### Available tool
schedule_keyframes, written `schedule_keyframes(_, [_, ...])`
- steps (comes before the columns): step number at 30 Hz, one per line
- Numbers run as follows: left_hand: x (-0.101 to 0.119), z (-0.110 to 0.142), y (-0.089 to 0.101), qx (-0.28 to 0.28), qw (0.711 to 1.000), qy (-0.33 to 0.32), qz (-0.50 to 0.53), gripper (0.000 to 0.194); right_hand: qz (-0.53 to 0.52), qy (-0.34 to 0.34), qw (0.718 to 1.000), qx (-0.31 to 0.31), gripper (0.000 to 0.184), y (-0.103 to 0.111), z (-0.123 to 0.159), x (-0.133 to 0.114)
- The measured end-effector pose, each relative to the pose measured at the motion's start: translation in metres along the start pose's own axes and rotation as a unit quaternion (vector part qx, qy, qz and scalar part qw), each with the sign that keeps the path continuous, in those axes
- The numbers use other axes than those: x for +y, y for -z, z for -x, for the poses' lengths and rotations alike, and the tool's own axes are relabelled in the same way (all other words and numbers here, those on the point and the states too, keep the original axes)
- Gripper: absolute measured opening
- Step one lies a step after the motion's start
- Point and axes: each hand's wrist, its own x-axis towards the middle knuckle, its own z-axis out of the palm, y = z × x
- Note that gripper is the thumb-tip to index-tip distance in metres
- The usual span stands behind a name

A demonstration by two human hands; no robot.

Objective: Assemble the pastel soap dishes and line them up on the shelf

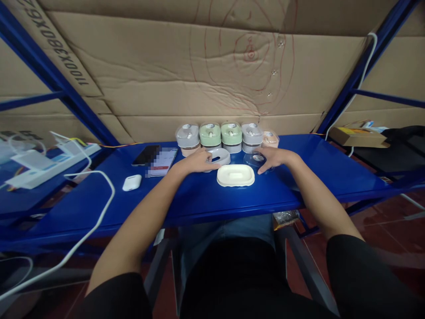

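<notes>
My left hand (198,161) has its fingers bent over the left rim of a grey oval piece with an opening in its middle (224,156); the thumb stretches along the front. On the right, my right hand (275,158) grips a clear plastic lid (253,160) from its right side, thumb in front and fingers behind. A round sticker shows through or on that lid. Between the hands and nearer to me lies a cream oval piece (235,175) with a raised bar in its centre, flat on the blue table (206,199).
Behind stand stacked lidded boxes, grey (187,136), green (210,135) and peach (270,139), against a cardboard wall (159,88). At left lie a dark phone (146,155), a lit screen (164,161), a white earphone case (132,182) and a white cable (111,190).
</notes>
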Motion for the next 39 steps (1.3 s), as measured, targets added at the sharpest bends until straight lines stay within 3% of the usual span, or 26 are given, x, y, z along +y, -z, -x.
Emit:
schedule_keyframes(6, [0.005, 0.003, 0.005, 0.037, 0.998, -0.011, 0.057, 0.05, -0.011, -0.029, 0.999, -0.037, 0.123, 0.005, 0.003, -0.011])
schedule_keyframes(10, [0.029, 0.011, 0.007, 0.076, 0.985, -0.092, 0.124, 0.048, -0.011, -0.023, 0.999, -0.034, 0.116, 0.005, 0.002, -0.012])
schedule_keyframes(14, [0.059, 0.022, 0.0, 0.021, 0.976, -0.169, 0.14, 0.046, -0.014, -0.009, 1.0, -0.025, 0.112, 0.004, 0.002, -0.013])
schedule_keyframes(21, [0.079, 0.029, -0.012, -0.024, 0.98, -0.178, 0.085, 0.047, -0.009, -0.026, 0.999, -0.021, 0.112, 0.004, 0.003, -0.019])
schedule_keyframes(23, [0.078, 0.028, -0.014, -0.026, 0.981, -0.172, 0.09, 0.059, -0.01, -0.028, 0.999, -0.018, 0.109, 0.006, 0.004, -0.021])
schedule_keyframes(26, [0.074, 0.025, -0.018, -0.032, 0.982, -0.143, 0.116, 0.095, -0.013, -0.036, 0.999, -0.009, 0.103, 0.014, 0.011, -0.025])
schedule_keyframes(29, [0.064, 0.021, -0.02, -0.05, 0.981, -0.117, 0.146, 0.133, -0.012, -0.032, 0.998, 0.048, 0.105, 0.025, 0.023, -0.034])
schedule_keyframes(31, [0.054, 0.017, -0.019, -0.058, 0.978, -0.115, 0.161, 0.144, -0.028, 0.002, 0.996, 0.086, 0.106, 0.029, 0.029, -0.043])
schedule_keyframes(35, [0.032, 0.009, -0.018, -0.051, 0.977, -0.124, 0.163, 0.142, -0.067, 0.121, 0.987, 0.08, 0.098, 0.017, 0.028, -0.069])
schedule_keyframes(39, [0.017, 0.003, -0.02, -0.054, 0.977, -0.15, 0.144, 0.116, -0.07, 0.184, 0.977, 0.082, 0.098, -0.007, 0.016, -0.091])
